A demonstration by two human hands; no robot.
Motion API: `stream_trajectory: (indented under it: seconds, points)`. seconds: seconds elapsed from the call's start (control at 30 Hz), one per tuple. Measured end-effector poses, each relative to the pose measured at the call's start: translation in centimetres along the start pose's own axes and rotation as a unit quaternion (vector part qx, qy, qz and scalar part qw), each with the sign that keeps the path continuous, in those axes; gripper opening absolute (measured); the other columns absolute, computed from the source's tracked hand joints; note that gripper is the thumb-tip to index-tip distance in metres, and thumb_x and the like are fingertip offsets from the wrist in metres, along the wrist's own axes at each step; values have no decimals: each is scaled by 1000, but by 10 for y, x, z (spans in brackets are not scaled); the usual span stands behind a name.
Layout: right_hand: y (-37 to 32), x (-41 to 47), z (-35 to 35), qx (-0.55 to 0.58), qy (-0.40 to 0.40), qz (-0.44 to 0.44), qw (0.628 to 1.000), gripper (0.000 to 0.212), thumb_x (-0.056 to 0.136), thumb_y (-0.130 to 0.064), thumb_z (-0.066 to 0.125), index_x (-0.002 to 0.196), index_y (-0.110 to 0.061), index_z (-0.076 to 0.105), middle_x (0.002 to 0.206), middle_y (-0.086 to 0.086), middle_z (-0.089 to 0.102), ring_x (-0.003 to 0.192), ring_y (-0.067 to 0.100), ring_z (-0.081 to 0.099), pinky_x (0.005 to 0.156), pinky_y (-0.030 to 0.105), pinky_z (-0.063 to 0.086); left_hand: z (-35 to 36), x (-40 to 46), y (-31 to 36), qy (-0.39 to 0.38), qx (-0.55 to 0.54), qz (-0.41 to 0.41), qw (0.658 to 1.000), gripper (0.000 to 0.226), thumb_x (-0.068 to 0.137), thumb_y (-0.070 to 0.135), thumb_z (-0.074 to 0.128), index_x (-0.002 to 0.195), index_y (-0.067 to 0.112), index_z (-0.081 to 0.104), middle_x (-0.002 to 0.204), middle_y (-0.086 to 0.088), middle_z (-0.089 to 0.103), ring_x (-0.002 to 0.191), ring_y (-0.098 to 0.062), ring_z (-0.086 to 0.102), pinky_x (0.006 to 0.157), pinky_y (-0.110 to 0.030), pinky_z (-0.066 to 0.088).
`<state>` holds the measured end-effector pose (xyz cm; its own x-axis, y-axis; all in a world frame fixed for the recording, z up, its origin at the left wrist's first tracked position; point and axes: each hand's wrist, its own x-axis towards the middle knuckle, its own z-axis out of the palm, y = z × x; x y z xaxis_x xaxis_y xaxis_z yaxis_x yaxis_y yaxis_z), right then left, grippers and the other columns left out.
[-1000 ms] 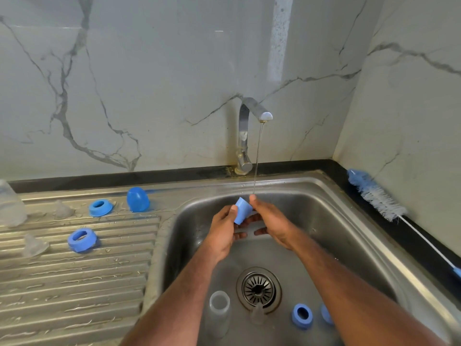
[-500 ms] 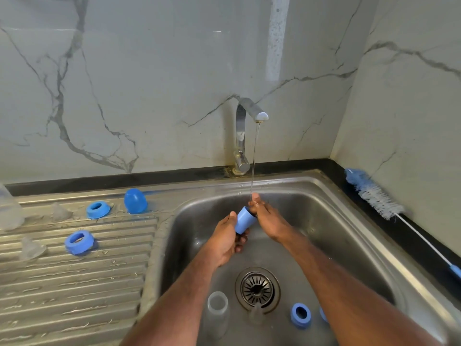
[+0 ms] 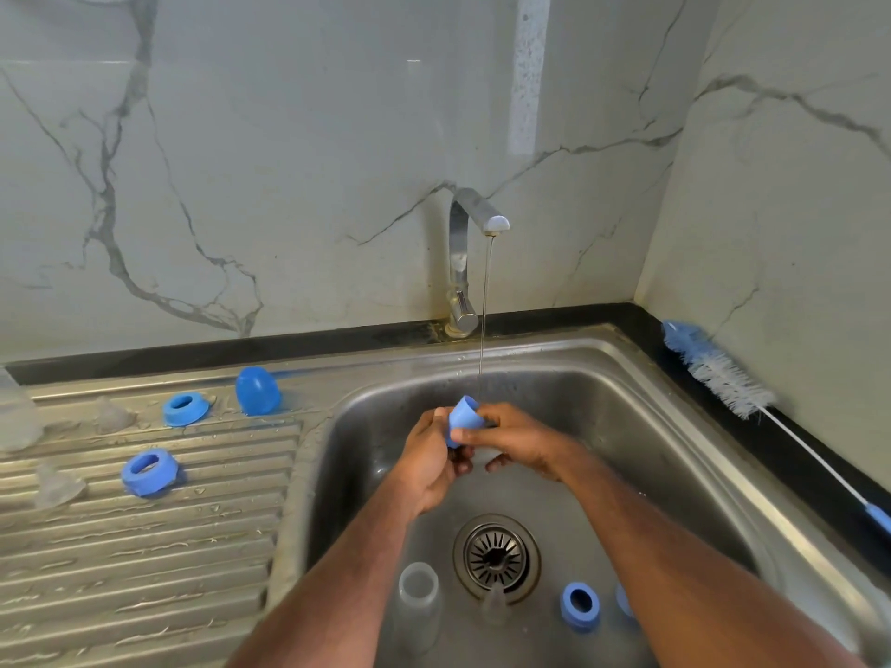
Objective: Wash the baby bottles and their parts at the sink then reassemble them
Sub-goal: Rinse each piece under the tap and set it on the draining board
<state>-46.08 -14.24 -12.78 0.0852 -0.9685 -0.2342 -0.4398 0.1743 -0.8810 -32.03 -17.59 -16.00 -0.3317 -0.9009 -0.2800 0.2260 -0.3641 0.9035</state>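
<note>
Fingers of both our hands wrap the small blue plastic bottle cap: our left hand cups it from below and behind, our right hand pinches its side with thumb on top. Half a second ago the cap lay tilted with its end pushed at the right fingertips; now we have turned it more upright, so its top end sits right under the thin stream of water falling from the chrome tap. We judge this to be a rinse in progress, with one part among several being cleaned and nothing reassembled yet.

Below our wrists, near the front edge of the steel sink, stand a clear bottle body, a clear teat by the drain and a blue screw ring. On the ribbed draining board, toward its back edge, rest a domed blue cap and two more blue rings, with clear teats beside them. A blue-and-white bottle brush lies along the sink's right rim.

Our palms hide the cap's lower end, so we cannot tell whether water enters it. Another blue piece by our right forearm is mostly covered, and a clear bottle at the board's left edge is cut off.
</note>
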Motion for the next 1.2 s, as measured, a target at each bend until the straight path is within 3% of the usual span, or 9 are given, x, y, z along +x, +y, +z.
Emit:
stream_trajectory:
  seconds: [0.1,0.23,0.47,0.63,0.83,0.93,1.03,1.1,1.2]
  points:
    - [6,4,2,5,104,-51,993,40,90,-17,75,128,-13,63,113,-2,65,103,14,64,75,14,52,-1,1,-1,-2,6,-21,1000,38,111,33,26,128,8,50,106,-20,69,69,-21,68,54,-29,43]
    - [18,14,3,-44,204,-64,976,46,82,-17,82,118,-23,53,108,-3,63,98,12,65,72,18,52,-4,-3,-1,46,155,-29,986,24,109,34,32,122,19,46,110,-5,65,89,-19,66,64,-31,44]
    - [29,21,9,-258,95,-2,961,49,69,-19,88,114,-23,69,109,-3,70,96,16,66,79,31,55,-6,-2,0,84,215,-26,973,17,104,23,35,113,27,50,108,-2,62,96,-20,62,68,-33,42]
    - [30,21,1,-236,108,38,965,40,74,-16,83,112,-19,70,106,3,71,95,19,67,84,37,57,-4,-1,-4,38,259,-24,965,20,99,17,42,109,29,55,109,5,66,91,-17,67,63,-29,43]
    - [24,21,7,-119,126,38,984,71,92,-18,71,153,-16,36,143,12,52,119,30,60,91,44,58,-8,-1,-5,19,290,43,956,34,99,9,53,124,31,57,111,3,69,87,-14,67,59,-27,50]
    - [23,22,8,-125,152,19,980,57,87,-35,77,134,-19,49,122,3,59,105,21,62,86,37,59,-12,2,-4,56,317,120,939,41,93,7,65,130,26,61,121,7,65,105,-12,64,75,-21,53]
    - [25,21,7,-132,208,-8,969,30,90,-43,72,107,-20,63,100,-2,65,92,16,64,77,31,55,-11,3,-4,85,296,133,942,20,93,8,66,110,17,73,102,-1,74,92,-19,72,72,-25,56]
    - [25,23,7,-126,232,-23,964,28,95,-46,65,104,-20,70,97,-1,68,92,16,65,75,28,51,-10,3,-3,105,281,112,947,12,95,10,63,95,15,74,88,-6,75,80,-25,74,53,-24,49]
    - [23,25,8,-84,231,-29,969,33,94,-49,64,110,-21,72,98,-4,67,93,13,63,74,28,52,-12,5,-5,109,228,69,965,13,98,8,57,91,8,69,78,-14,73,64,-23,72,49,-25,47]
